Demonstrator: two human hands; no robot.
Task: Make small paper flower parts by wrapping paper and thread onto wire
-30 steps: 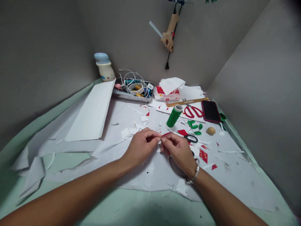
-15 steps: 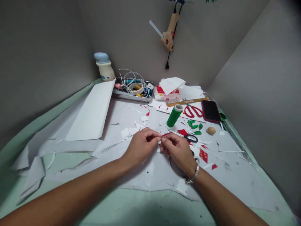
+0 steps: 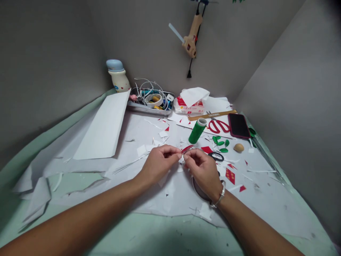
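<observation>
Red strip (image 3: 187,148) higher above the grip (image 3: 182,155)

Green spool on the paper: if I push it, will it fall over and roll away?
Probably yes. The green spool stands on one small end and is tall for its width, so a push could tip it. Its round side would then likely roll. It looks like wound thread, so it is probably quite light.

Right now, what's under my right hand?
Your right hand is above a dark-centred ring, perhaps a tape roll, lying on white paper. The hand and wrist cover part of the ring, so whatever is directly beneath the palm can't be seen.
</observation>
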